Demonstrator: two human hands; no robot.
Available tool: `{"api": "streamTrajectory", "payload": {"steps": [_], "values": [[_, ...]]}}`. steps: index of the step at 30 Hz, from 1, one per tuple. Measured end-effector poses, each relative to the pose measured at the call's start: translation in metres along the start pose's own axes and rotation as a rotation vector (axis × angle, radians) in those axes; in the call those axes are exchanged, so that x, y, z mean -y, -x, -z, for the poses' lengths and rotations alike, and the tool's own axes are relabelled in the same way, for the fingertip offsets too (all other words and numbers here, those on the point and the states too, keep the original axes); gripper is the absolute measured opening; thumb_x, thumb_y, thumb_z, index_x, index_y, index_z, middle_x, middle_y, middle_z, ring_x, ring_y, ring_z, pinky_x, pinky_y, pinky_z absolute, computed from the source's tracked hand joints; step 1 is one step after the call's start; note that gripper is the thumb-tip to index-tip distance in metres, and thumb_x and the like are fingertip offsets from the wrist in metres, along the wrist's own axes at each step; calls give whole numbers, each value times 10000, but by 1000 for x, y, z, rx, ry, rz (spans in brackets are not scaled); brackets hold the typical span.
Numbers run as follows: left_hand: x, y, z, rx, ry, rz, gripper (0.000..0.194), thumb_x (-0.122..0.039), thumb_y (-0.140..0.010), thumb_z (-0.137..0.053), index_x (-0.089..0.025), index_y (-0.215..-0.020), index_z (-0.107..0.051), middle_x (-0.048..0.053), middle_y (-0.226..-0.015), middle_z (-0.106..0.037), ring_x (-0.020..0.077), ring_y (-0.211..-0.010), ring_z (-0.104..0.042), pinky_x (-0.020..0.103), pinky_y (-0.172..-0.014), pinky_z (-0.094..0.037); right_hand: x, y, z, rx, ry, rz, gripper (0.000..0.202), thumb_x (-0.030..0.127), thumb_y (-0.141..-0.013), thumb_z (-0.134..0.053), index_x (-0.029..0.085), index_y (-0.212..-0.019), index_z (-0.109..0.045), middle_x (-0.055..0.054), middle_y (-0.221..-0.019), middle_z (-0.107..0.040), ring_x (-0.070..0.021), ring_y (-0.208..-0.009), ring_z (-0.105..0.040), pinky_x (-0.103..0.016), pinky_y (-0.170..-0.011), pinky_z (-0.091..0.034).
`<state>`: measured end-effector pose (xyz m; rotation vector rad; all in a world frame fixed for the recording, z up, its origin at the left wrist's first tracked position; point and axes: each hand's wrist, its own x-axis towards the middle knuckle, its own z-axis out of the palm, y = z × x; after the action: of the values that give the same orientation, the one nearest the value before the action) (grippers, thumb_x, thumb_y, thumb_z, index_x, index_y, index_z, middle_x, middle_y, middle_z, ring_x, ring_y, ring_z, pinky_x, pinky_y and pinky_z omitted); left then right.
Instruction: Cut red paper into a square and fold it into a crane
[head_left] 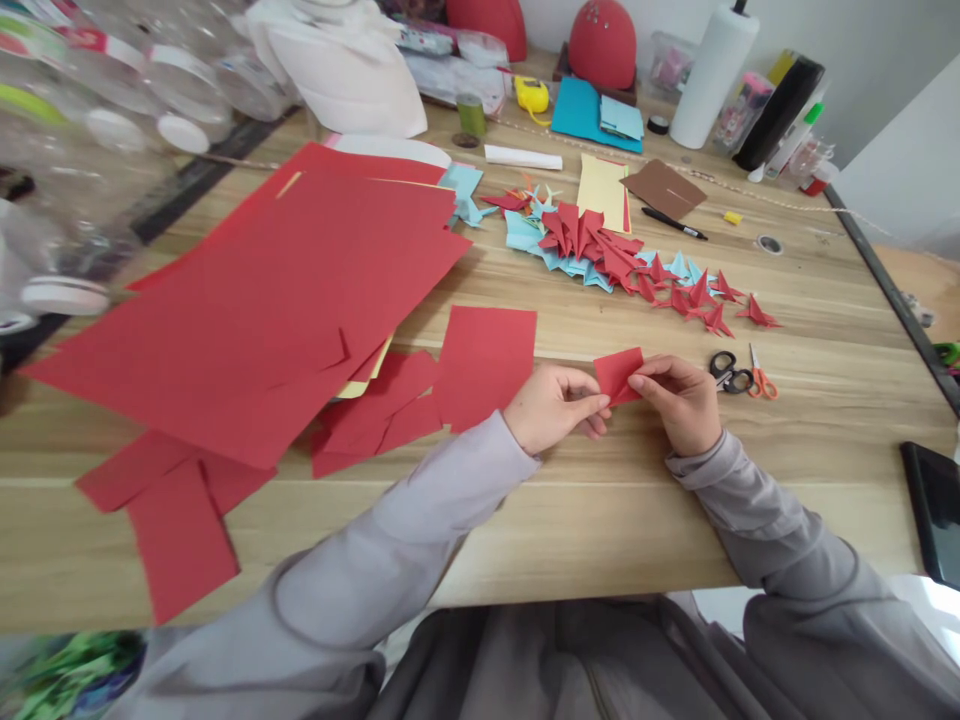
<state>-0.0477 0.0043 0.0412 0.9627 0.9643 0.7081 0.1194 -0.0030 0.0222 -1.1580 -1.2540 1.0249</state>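
Observation:
A small folded piece of red paper [618, 374] is held up over the wooden table between my two hands. My left hand [561, 408] pinches its lower left corner. On the other side, my right hand [679, 400] grips its right edge between thumb and fingers. A flat red square sheet [487, 362] lies just left of my left hand. Beyond my hands sit several folded red paper cranes [697, 292] and a cluster of folded red pieces [581, 235] with light blue ones. Black scissors [731, 373] and orange scissors [763, 383] rest right of my right hand.
Large red sheets [285, 290] cover the table's left part, with smaller red pieces [184, 530] near the front edge. A black pen [673, 223], brown paper [664, 190] and a white roll [714, 80] are farther back. A black device [934, 510] lies at the right edge.

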Motion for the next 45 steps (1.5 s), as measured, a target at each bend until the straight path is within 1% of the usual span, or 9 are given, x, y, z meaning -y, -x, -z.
{"api": "streamTrajectory", "payload": {"steps": [8, 15, 20, 28, 31, 36, 40, 42, 45], "values": [[3, 1, -6, -29, -35, 6, 191, -12, -747, -588, -86, -571, -602, 5, -484, -619, 98, -405, -597, 188, -429, -515, -2, 1, -1, -50, -3, -61, 133, 258, -631, -773, 185, -659, -666, 11, -622, -663, -96, -545, -578, -226, -538, -479], [2, 2, -10, -58, -52, 6, 213, -4, -760, -556, -88, -569, -594, -1, -461, -606, 95, -410, -600, 182, -437, -517, -3, 1, -3, -80, 17, -85, 210, 316, -604, -788, 174, -656, -643, 7, -604, -650, -101, -521, -571, -235, -510, -480], [7, 2, -9, -51, -56, -30, 185, -21, -747, -579, -93, -578, -602, 0, -474, -614, 97, -424, -605, 188, -453, -521, -2, 0, -3, -119, -8, -112, 268, 323, -560, -810, 175, -633, -599, 21, -575, -629, -92, -501, -553, -221, -484, -471], [8, 4, -9, -16, -75, -56, 137, -89, -703, -658, -103, -574, -613, 9, -478, -614, 107, -428, -600, 216, -468, -524, -3, 0, -2, -111, 6, -106, 278, 345, -580, -802, 176, -637, -589, 29, -544, -601, -87, -475, -527, -215, -447, -446], [7, 4, -9, -12, -67, -36, 145, -58, -711, -622, -97, -571, -612, 17, -480, -617, 116, -428, -600, 236, -476, -526, -1, 0, -3, -111, 1, -102, 287, 353, -570, -806, 178, -629, -586, 31, -541, -598, -88, -471, -527, -216, -444, -449], [3, 4, -4, 6, -32, 36, 130, -25, -691, -603, -90, -578, -599, 32, -520, -636, 146, -448, -620, 270, -473, -532, 2, 0, -3, -115, -13, -78, 247, 288, -577, -805, 173, -624, -591, 35, -534, -594, -80, -470, -526, -208, -453, -455], [2, 4, -4, 10, 20, 73, 141, -150, -729, -651, -81, -611, -619, 53, -551, -655, 159, -492, -645, 280, -501, -553, 3, 2, -4, -97, -17, -85, 247, 291, -587, -799, 174, -625, -585, 30, -534, -603, -90, -472, -541, -220, -463, -464], [4, 3, -6, 5, 10, 64, 156, -205, -694, -714, -74, -651, -642, 53, -544, -656, 153, -508, -648, 267, -519, -557, 3, 4, -5, -75, -5, -80, 248, 305, -600, -793, 176, -629, -583, 24, -539, -613, -100, -482, -555, -230, -468, -464], [10, 2, -10, -27, 9, 50, 208, -228, -623, -781, -76, -693, -659, 39, -547, -656, 133, -480, -632, 244, -498, -548, 4, 7, -7, -52, 16, -69, 249, 321, -614, -787, 178, -632, -584, 19, -542, -618, -107, -492, -561, -238, -477, -460]]}}
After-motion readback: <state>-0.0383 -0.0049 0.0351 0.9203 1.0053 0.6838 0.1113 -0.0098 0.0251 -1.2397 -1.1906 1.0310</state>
